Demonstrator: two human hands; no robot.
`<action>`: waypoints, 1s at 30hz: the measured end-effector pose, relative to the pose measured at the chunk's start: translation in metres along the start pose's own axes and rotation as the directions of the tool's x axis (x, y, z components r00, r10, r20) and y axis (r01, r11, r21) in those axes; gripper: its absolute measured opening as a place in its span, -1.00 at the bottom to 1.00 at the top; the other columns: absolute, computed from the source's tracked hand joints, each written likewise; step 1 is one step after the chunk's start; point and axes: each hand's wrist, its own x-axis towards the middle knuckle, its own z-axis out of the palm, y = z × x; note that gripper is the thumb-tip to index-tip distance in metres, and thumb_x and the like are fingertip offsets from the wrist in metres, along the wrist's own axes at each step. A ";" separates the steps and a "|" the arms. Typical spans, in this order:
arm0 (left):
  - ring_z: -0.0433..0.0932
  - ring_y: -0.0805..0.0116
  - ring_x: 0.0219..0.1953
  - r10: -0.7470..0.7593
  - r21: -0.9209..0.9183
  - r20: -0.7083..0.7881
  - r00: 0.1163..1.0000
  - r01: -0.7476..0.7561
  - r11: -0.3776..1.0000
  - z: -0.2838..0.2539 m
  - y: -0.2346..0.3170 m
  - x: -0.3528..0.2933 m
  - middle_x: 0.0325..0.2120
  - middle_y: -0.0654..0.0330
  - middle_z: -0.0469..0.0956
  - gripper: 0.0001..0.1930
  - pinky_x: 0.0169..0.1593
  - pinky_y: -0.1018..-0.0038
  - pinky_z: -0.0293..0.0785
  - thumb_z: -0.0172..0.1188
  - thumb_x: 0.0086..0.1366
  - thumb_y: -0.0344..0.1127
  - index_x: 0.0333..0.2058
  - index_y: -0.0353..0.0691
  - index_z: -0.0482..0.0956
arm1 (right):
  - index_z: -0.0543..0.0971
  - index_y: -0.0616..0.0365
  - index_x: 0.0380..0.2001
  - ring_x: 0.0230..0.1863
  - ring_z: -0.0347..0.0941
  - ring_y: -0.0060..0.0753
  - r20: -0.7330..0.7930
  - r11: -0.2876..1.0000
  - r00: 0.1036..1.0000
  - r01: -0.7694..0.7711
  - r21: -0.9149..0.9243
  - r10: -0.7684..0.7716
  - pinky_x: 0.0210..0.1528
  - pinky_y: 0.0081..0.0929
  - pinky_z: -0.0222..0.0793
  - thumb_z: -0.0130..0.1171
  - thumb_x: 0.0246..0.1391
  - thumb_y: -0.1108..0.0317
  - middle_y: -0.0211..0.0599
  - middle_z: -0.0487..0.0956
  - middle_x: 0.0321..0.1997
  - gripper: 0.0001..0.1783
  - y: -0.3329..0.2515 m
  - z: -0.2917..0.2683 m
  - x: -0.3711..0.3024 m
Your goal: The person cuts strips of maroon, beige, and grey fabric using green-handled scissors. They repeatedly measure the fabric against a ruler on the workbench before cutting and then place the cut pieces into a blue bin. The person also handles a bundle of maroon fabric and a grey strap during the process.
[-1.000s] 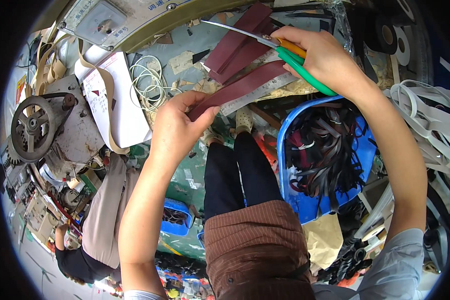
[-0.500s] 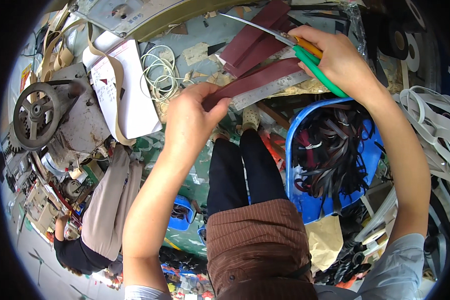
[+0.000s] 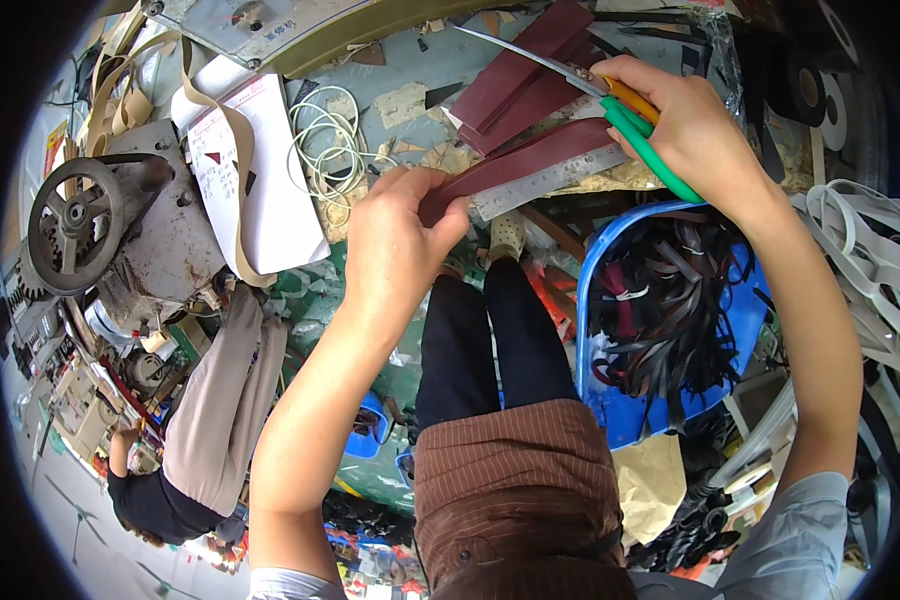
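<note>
A dark red strip [image 3: 540, 155] of leather-like material stretches along a metal ruler [image 3: 560, 176] at the near edge of the workbench. My left hand [image 3: 395, 235] is closed, pinching the strip's left end between thumb and fingers. Closed round the scissors [image 3: 642, 150], with their green and orange handles, is my right hand [image 3: 695, 135]. The blades point to the upper left, over a pile of similar dark red pieces [image 3: 520, 85]. The strip's right end reaches my right fingers; whether they touch it I cannot tell.
Pale cord [image 3: 325, 150] lies coiled beside a written sheet [image 3: 270, 200]. A handwheel machine [image 3: 75, 212] stands at left. Below the bench, a blue bin [image 3: 582, 330] holds many dark strips. Another person [image 3: 210, 430] is at lower left. White bands [image 3: 860, 240] hang at right.
The whole view has shifted slightly, so most things sit a little farther right. Both hands keep their holds on the strip and the scissors.
</note>
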 end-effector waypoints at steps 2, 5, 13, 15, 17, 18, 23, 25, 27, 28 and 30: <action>0.53 0.33 -0.51 0.068 -0.013 -0.006 0.998 -0.068 0.998 0.001 -0.006 0.002 -0.51 0.08 0.53 -0.75 -0.40 0.49 0.43 0.31 -0.01 -0.34 -0.37 -0.38 0.56 | 0.50 0.13 -0.11 -0.21 0.48 0.07 -0.027 1.000 1.000 0.001 -0.001 -0.001 -0.20 -0.31 0.41 0.15 -0.01 0.37 0.04 0.55 -0.28 -0.67 -0.001 -0.003 0.000; 0.46 0.51 -0.61 -0.138 -0.301 0.256 0.957 0.214 0.929 -0.016 0.003 0.009 -0.58 0.23 0.51 -0.78 -0.53 0.59 0.35 0.31 0.05 -0.30 -0.40 -0.34 0.56 | 0.45 0.16 -0.03 -0.30 0.48 -0.24 -0.160 0.994 0.985 -0.044 0.100 0.060 -0.25 -0.42 0.40 0.21 -0.09 0.46 -0.13 0.56 -0.25 -0.53 -0.012 -0.019 -0.007; 0.24 0.77 -0.75 -0.224 -0.590 0.613 0.758 0.627 0.509 -0.055 0.034 0.044 -0.71 0.45 0.37 -0.78 -0.72 0.79 0.08 0.27 0.14 -0.22 -0.38 -0.25 0.53 | 0.19 0.16 0.20 -0.28 0.30 -0.60 0.771 0.427 0.588 -0.779 0.459 0.243 -0.17 -0.65 0.26 0.09 0.12 0.11 -0.38 0.42 -0.17 -0.35 -0.069 -0.029 -0.070; 0.25 0.76 -0.74 -0.212 -0.615 0.598 0.773 0.613 0.496 -0.051 0.037 0.043 -0.69 0.44 0.39 -0.78 -0.72 0.79 0.10 0.27 0.15 -0.23 -0.38 -0.26 0.54 | 0.20 0.18 0.18 -0.28 0.30 -0.60 0.682 0.469 0.701 -0.683 0.560 0.208 -0.21 -0.68 0.26 0.10 0.13 0.11 -0.38 0.41 -0.20 -0.36 -0.073 -0.016 -0.059; 0.31 0.75 -0.71 -0.197 -0.612 0.612 0.766 0.617 0.495 -0.057 0.043 0.042 -0.64 0.42 0.43 -0.79 -0.70 0.79 0.16 0.28 0.15 -0.25 -0.38 -0.28 0.54 | 0.24 0.23 0.14 -0.29 0.32 -0.59 0.577 0.632 0.795 -0.547 0.549 0.188 -0.28 -0.70 0.27 0.10 0.15 0.12 -0.37 0.39 -0.26 -0.40 -0.085 -0.007 -0.042; 0.32 0.74 -0.69 -0.200 -0.615 0.593 0.780 0.599 0.513 -0.056 0.042 0.041 -0.63 0.41 0.43 -0.80 -0.69 0.79 0.17 0.27 0.15 -0.26 -0.38 -0.29 0.54 | 0.26 0.27 0.09 -0.34 0.35 -0.53 0.554 0.687 0.817 -0.496 0.532 0.161 -0.32 -0.61 0.30 0.13 0.11 0.05 -0.30 0.41 -0.31 -0.37 -0.084 -0.003 -0.039; 0.37 0.72 -0.67 -0.212 -0.586 0.570 0.794 0.574 0.573 -0.053 0.035 0.040 -0.60 0.38 0.47 -0.80 -0.67 0.78 0.21 0.27 0.16 -0.29 -0.37 -0.32 0.55 | 0.37 0.38 -0.16 -0.50 0.42 -0.31 0.559 0.758 0.815 -0.461 0.462 0.155 -0.43 -0.38 0.36 0.17 0.02 -0.11 -0.13 0.43 -0.49 -0.33 -0.083 0.005 -0.028; 0.36 0.73 -0.67 -0.207 -0.575 0.603 0.770 0.600 0.556 -0.052 0.031 0.045 -0.60 0.37 0.48 -0.80 -0.67 0.79 0.21 0.27 0.16 -0.28 -0.36 -0.32 0.55 | 0.41 0.35 -0.24 -0.54 0.43 -0.25 0.517 0.784 0.839 -0.431 0.447 0.167 -0.45 -0.34 0.35 0.17 0.04 -0.02 -0.09 0.46 -0.51 -0.45 -0.075 0.013 -0.026; 0.36 0.74 -0.67 -0.203 -0.570 0.646 0.736 0.642 0.513 -0.051 0.026 0.051 -0.59 0.37 0.49 -0.80 -0.68 0.79 0.20 0.27 0.16 -0.28 -0.35 -0.31 0.56 | 0.45 0.32 -0.33 -0.57 0.43 -0.18 0.375 0.841 0.917 -0.309 0.444 0.138 -0.46 -0.31 0.34 0.16 0.05 0.10 -0.06 0.48 -0.55 -0.59 -0.066 0.028 -0.029; 0.36 0.74 -0.67 -0.205 -0.562 0.666 0.717 0.663 0.495 -0.050 0.025 0.054 -0.59 0.37 0.49 -0.80 -0.68 0.80 0.20 0.27 0.16 -0.27 -0.35 -0.30 0.55 | 0.46 0.30 -0.36 -0.58 0.43 -0.16 0.375 0.856 0.913 -0.317 0.409 0.158 -0.46 -0.31 0.34 0.14 0.05 0.15 -0.06 0.48 -0.57 -0.64 -0.067 0.027 -0.028; 0.35 0.75 -0.67 -0.215 -0.542 0.705 0.676 0.709 0.452 -0.049 0.019 0.057 -0.59 0.38 0.49 -0.80 -0.68 0.80 0.18 0.27 0.16 -0.27 -0.36 -0.29 0.55 | 0.49 0.27 -0.42 -0.60 0.43 -0.13 0.379 0.879 0.905 -0.332 0.342 0.195 -0.45 -0.30 0.34 0.10 0.04 0.26 -0.06 0.48 -0.61 -0.76 -0.068 0.029 -0.026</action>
